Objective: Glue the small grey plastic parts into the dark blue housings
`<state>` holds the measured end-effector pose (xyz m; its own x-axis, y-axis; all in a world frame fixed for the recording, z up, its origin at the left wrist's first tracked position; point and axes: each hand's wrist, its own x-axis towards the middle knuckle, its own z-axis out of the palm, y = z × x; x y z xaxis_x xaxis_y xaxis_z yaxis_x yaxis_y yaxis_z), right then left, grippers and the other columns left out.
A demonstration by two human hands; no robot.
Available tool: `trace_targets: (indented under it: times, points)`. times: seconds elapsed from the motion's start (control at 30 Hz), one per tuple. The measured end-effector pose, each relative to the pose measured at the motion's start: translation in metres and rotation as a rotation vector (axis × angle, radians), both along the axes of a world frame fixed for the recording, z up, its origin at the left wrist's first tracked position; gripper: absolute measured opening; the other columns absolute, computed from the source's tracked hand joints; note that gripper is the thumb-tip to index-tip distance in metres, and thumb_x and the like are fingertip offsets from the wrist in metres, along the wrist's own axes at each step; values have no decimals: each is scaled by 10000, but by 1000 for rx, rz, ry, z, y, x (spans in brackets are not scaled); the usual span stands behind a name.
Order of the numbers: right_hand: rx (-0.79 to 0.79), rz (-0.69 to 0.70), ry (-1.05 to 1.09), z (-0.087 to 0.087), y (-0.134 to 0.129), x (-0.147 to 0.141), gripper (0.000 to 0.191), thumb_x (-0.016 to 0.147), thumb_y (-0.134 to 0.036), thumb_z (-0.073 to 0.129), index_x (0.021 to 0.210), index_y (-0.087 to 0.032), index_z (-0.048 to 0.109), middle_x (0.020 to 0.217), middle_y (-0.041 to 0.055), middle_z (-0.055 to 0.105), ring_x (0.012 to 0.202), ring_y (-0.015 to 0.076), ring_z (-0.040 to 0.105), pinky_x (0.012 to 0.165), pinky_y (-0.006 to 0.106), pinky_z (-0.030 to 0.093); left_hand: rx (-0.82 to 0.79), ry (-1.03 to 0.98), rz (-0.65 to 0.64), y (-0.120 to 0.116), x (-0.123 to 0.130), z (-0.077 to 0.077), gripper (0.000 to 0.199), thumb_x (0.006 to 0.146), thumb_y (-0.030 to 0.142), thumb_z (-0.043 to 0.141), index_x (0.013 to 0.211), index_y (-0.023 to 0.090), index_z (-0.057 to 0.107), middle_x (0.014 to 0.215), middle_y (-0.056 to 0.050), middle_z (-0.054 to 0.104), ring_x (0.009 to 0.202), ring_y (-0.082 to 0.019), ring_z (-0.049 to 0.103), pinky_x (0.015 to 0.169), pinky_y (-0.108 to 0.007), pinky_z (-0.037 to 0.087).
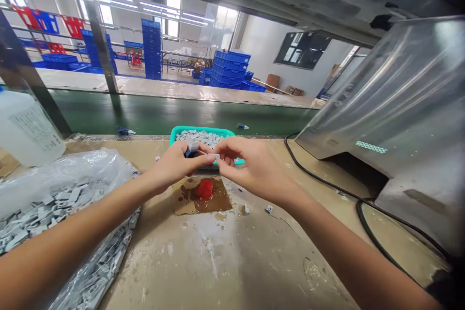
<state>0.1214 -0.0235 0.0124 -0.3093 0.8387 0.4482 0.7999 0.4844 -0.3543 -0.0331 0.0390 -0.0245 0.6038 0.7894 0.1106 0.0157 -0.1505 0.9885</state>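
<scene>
My left hand [172, 164] is closed around a small dark blue plastic part with a light grey end [193, 145]. Its thumb reaches across to a small white plastic piece [217, 156], which my right hand [249, 157] pinches between thumb and fingers. Both hands meet in front of a turquoise basket [178, 130] full of small grey-white pieces. Below them, a wet red lump [205, 189] rests on a stained brown cardboard square [221, 198]. Two loose small pieces lie to the right, a white one [247, 209] and a grey one [269, 209].
At left is a clear plastic bag [105, 164] of grey pieces, with a white jug [27, 126] behind. A green conveyor belt [163, 110] carries dark blue parts [242, 126]. A metal housing [392, 101] and black cable [323, 182] occupy the right. Blue crates [230, 68] stand beyond.
</scene>
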Motion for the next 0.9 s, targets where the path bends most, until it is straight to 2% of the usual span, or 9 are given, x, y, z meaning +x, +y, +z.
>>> trace_targets:
  times: [0.07,0.2,0.3,0.43,0.6,0.7,0.77,0.83,0.9]
  points:
    - [43,-12,-2,-1,-5,-5,92,706,-102,499,725,-170,558,653,-20,544,578,95,478,533,206,373,-111,-90,-27,-4,2,0,138,656,289,646,677,162,598,477,49,411,430,-44,338,411,-181,241]
    - [140,-66,7,-8,-9,-6,115,681,-78,497,722,-178,538,653,-21,538,580,96,478,553,209,388,-431,-240,-98,-12,6,0,148,621,219,682,720,146,598,480,58,390,417,-24,289,391,-165,203]
    - [156,-99,27,-11,-11,-6,121,680,-74,490,723,-180,528,653,-16,524,579,103,475,555,218,395,-541,-346,-151,-13,7,-1,164,620,230,686,666,112,582,552,38,434,433,-5,287,390,-147,194]
    - [115,-73,103,-10,-15,-6,117,702,-94,487,744,-176,559,683,0,544,588,114,483,564,242,410,-497,-269,-168,-9,5,-2,173,653,290,660,691,144,577,506,47,409,428,-18,309,396,-149,201]
    - [33,-7,187,-4,-19,-6,203,756,-107,473,780,-199,652,758,14,600,699,133,538,615,260,426,-400,-198,-211,-10,3,-1,170,603,196,686,692,176,542,456,71,403,408,-24,314,397,-158,204]
    - [11,-13,236,-7,-18,-8,251,767,-84,460,785,-216,673,757,9,595,717,128,542,632,258,439,-248,-174,-175,-16,4,0,225,611,185,685,810,184,581,513,64,473,437,-22,374,420,-151,268]
    - [33,-38,252,-12,-17,-9,279,764,-65,456,812,-226,679,749,7,582,739,130,537,652,262,445,-189,-186,-126,-18,5,0,197,615,165,682,793,157,597,519,55,497,468,-29,434,466,-154,341]
    - [44,-71,251,-16,-16,-9,301,767,-62,453,881,-232,674,755,10,567,743,132,533,656,269,451,-260,-236,-96,-19,7,0,124,626,133,667,729,124,599,556,28,547,535,-49,510,556,-171,418]
    - [42,-82,229,-19,-15,-9,307,779,-71,454,942,-231,659,778,17,561,739,133,533,656,277,456,-416,-291,-64,-18,8,0,49,649,71,623,683,97,601,627,-9,600,614,-66,565,649,-182,459]
